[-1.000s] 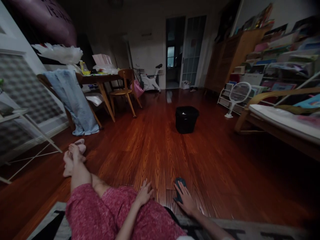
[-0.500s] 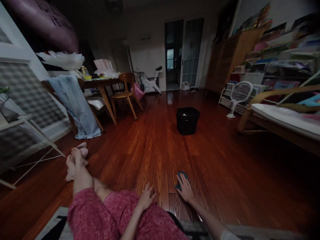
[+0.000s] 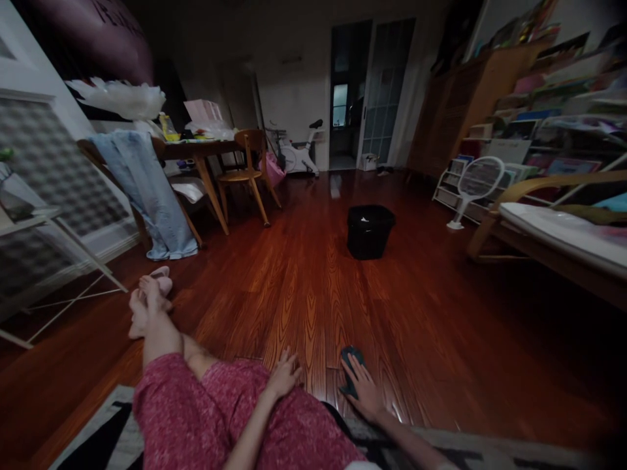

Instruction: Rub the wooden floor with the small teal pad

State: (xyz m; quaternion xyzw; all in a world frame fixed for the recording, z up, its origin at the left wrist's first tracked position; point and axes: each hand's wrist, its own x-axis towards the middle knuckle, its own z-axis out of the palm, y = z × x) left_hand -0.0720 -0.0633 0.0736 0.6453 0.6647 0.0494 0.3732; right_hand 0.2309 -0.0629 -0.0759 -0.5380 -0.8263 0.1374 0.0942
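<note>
Since half a second ago the right hand and the dark cloth beneath it have slid back across the floor toward the body; the cloth lies flat under that hand's palm and fingers, showing past the fingertips and along the left side; the fingers are nearly straight and slightly parted, pressing over the cloth rather than curled round it; the left hand rests at the edge of the pink-red garment, fingers loosely spread and holding nothing, though whether its fingertips touch the floor I cannot tell; straight ahead, well apart from the cloth, the black bin stands upright in the way; the legs stretch out to the left, bare feet near pale pink slippers; beyond them jeans hang over a chair at the counter, with a wooden chair beside it; a wooden-armed seat bounds the right; a patterned rug lies under the body.
</note>
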